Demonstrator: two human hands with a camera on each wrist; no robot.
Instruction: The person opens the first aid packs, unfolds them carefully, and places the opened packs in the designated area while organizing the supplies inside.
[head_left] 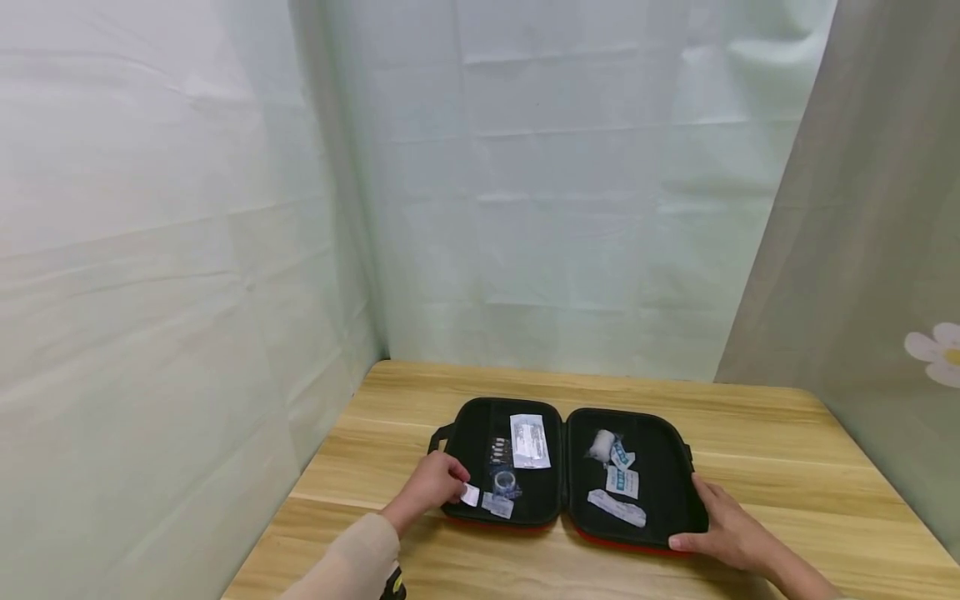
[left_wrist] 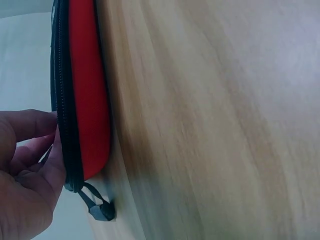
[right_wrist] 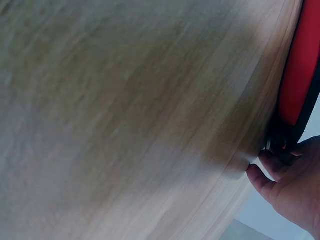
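Note:
A first-aid case (head_left: 663,467), black inside with a red shell, lies open flat on the table. My left hand (head_left: 438,479) pinches a small white packet (head_left: 470,495) over the front left corner of the case. Near it in the left half are a clear-wrapped roll of tape (head_left: 505,482), a small packet (head_left: 497,505), and a larger white printed packet (head_left: 530,441). My right hand (head_left: 723,529) grips the right half's outer corner, thumb along the front edge. That half holds a white wrapped roll (head_left: 602,445), small blue-and-white packets (head_left: 622,482) and a long white packet (head_left: 617,507).
The wooden table (head_left: 765,442) extends around the case on all sides. Pale sheets (head_left: 555,208) hang behind it and at both sides. A carry handle (head_left: 441,437) sticks out at the case's left, and a zip pull (left_wrist: 102,210) hangs at its corner.

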